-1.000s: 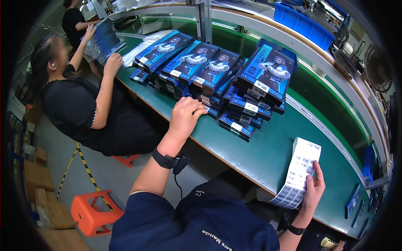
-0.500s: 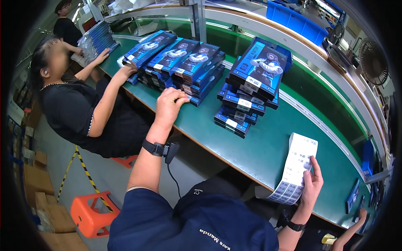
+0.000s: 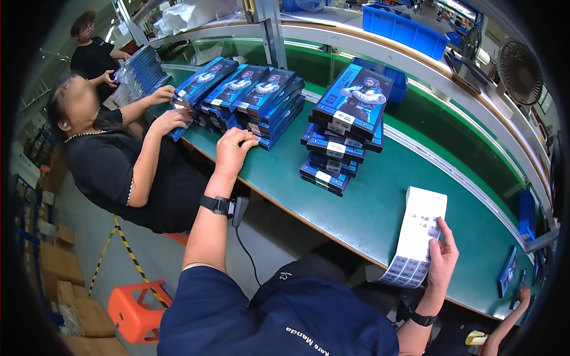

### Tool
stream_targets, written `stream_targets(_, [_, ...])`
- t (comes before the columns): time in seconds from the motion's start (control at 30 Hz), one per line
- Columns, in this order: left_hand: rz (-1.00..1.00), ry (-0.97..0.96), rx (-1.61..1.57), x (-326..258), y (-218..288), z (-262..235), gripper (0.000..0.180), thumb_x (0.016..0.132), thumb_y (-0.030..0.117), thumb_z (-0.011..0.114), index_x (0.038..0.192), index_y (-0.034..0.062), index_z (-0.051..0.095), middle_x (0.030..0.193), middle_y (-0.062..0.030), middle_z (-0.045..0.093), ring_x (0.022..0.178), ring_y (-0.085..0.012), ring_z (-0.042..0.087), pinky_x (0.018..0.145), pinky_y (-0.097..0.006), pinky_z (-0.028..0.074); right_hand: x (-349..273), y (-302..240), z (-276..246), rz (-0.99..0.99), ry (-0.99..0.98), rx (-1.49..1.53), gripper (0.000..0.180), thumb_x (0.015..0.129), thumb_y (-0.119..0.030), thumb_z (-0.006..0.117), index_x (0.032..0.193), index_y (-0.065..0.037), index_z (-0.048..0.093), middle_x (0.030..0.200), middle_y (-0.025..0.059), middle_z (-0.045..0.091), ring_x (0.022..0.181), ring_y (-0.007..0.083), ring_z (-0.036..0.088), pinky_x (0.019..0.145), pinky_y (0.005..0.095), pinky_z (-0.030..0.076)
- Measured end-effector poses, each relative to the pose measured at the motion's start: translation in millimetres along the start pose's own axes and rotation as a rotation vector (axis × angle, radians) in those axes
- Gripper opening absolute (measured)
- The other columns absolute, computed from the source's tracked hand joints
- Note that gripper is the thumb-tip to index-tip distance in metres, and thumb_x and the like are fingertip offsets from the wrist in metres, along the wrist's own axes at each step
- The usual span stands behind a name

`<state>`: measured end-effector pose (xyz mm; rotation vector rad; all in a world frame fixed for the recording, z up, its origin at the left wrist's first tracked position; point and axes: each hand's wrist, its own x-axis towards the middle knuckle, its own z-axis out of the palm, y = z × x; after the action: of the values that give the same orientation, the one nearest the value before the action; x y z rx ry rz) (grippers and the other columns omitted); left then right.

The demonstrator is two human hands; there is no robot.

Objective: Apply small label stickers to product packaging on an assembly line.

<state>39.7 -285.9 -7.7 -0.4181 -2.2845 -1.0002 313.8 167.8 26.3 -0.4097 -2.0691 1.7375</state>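
— Since the earlier frame, what has been moved?

— Reach has been kept up by the left hand (image 3: 233,149): it has been carried along the tabletop (image 3: 380,207) edge and is now laid by the near corner of the row of blue boxes (image 3: 246,95). Its fingers are bent down onto the green surface, touching or almost touching the nearest box; nothing is seen to be grasped, so the grip is taken as released.

— And the right hand (image 3: 441,258)?

— A white label strip (image 3: 415,234) is held upright in it, pinched along the right edge between thumb and fingers. It is kept above the near edge of the tabletop, well apart from the boxes.

— What else is shown?

— A taller stack (image 3: 341,139) of the same boxes is set between the two hands, nearer the middle of the tabletop. To the left, a seated person (image 3: 113,166) in black is seen with both hands on the far end of the row. An orange stool (image 3: 133,308) is seen on the floor below.
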Motion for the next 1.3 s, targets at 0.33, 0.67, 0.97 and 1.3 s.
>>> stream_targets(0.33, [-0.025,0.051,0.223,-26,32,3,0.008,0.081,0.004,0.075,0.088,0.0014,0.072,0.103,-0.0119,0.069,0.096,-0.0317,0.065,0.086,-0.04,0.053,-1,-1,-1,0.004,-0.047,-0.023,0.049,0.09,0.013,0.05,0.138,0.005,0.055,0.133,0.0106,0.057,0.109,0.0137,0.061,0.093,0.0255,0.049])
stream_targets(0.67, [0.022,-0.163,0.143,-84,160,36,0.099,0.067,0.037,0.089,0.144,0.0039,0.036,0.145,-0.0217,0.041,0.131,-0.0401,0.046,0.105,-0.048,0.041,1,1,0,-0.008,-0.048,-0.063,0.049,0.09,0.013,0.051,0.138,0.004,0.056,0.133,0.0105,0.057,0.105,0.0122,0.06,0.091,0.0246,0.048])
stream_targets(0.97, [-0.069,-0.135,0.144,-70,179,67,0.107,0.064,0.027,0.091,0.146,0.0034,0.026,0.14,-0.0252,0.035,0.129,-0.0424,0.041,0.107,-0.05,0.038,0,2,2,-0.071,-0.037,-0.105,0.053,0.086,0.014,0.053,0.137,0.0,0.059,0.13,0.0048,0.058,0.075,0.0028,0.044,0.068,0.0175,0.04])
stream_targets(1.3, [-0.122,-0.091,0.115,-61,156,63,0.101,0.066,0.018,0.088,0.144,0.0002,0.028,0.132,-0.0247,0.04,0.126,-0.042,0.042,0.108,-0.047,0.039,0,13,-7,-0.095,-0.043,-0.119,0.053,0.085,0.015,0.052,0.136,0.0,0.06,0.13,0.0048,0.059,0.074,0.003,0.042,0.067,0.0174,0.04])
